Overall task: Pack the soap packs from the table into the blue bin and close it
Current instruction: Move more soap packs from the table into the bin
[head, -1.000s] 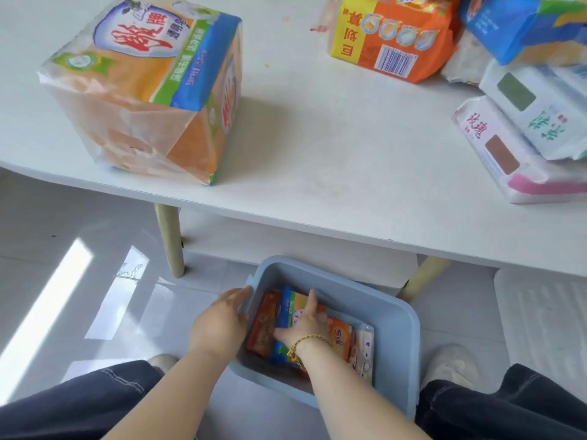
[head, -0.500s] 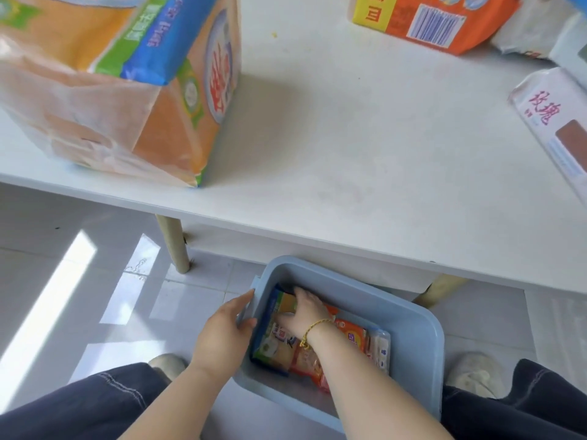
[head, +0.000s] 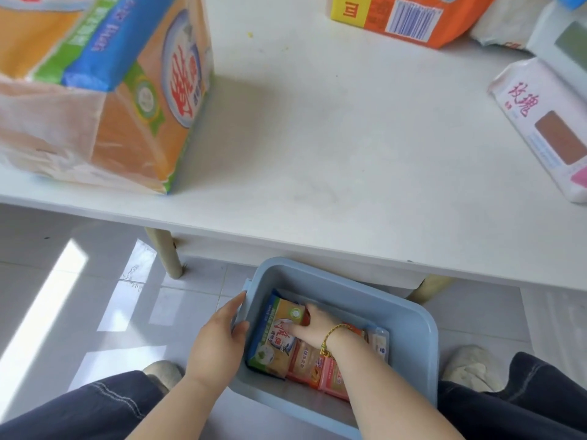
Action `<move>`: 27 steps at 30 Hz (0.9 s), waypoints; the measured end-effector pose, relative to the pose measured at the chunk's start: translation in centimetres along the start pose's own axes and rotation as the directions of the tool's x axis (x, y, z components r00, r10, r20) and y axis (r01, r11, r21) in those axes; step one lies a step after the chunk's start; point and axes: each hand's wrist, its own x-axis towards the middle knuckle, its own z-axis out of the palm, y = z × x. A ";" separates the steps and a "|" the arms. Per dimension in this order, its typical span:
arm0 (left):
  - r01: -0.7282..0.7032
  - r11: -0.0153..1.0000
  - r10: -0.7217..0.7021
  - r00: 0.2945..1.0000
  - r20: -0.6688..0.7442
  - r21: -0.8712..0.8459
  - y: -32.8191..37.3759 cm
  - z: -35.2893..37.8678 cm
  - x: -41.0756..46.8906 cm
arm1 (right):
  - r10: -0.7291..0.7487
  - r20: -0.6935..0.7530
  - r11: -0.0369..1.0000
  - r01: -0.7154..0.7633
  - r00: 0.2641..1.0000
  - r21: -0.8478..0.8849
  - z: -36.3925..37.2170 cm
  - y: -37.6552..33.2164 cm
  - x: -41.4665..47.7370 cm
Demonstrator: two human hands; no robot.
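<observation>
Pack (head: 275,342) under right hand (head: 318,328), in bin (head: 416,325)

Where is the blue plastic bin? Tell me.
Head view, bottom centre: blue plastic bin on the floor before the white table, left hand holding its left rim.

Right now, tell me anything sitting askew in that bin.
The green-and-yellow soap pack leans tilted against the left wall of the blue bin, not flat like the pink packs beside it. The right hand grips its far corner. Nothing looks spilled or torn.
</observation>
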 end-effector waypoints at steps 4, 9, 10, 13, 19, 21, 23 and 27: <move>-0.003 1.000 0.003 1.000 -0.007 0.017 0.0 0.1 0.1 | -0.007 0.038 1.000 0.007 0.999 0.016 0.3 0.0 -0.2; -0.007 0.999 0.007 1.000 0.000 0.043 0.2 0.2 0.1 | -0.044 0.024 0.995 0.042 0.999 0.092 -0.6 0.2 -1.0; 0.003 0.999 -0.003 1.000 -0.001 0.051 0.3 0.3 0.1 | -0.056 -0.032 0.995 0.058 0.998 0.079 -0.6 0.3 -1.4; 0.015 0.995 -0.018 0.999 0.039 0.097 1.0 -0.1 -0.3 | -0.084 -0.141 0.996 0.086 0.986 0.009 -1.1 0.7 -3.5; -0.137 0.966 0.144 0.989 -0.016 0.219 3.9 -2.3 -3.1 | -0.119 -0.298 0.991 0.132 0.947 0.023 -3.3 1.2 -10.1; -0.254 0.936 0.274 0.960 -0.052 0.243 5.6 -2.8 -4.7 | -0.150 -0.362 0.987 0.163 0.920 0.007 -4.4 1.1 -12.7; -0.383 0.883 0.416 0.906 -0.077 0.270 7.6 -2.9 -6.8 | -0.185 -0.409 0.981 0.196 0.894 -0.016 -5.7 0.7 -15.7; -0.684 0.660 0.739 0.666 -0.105 0.311 11.9 -3.8 -11.6 | -0.270 -0.448 0.959 0.281 0.852 -0.045 -7.9 -0.4 -22.4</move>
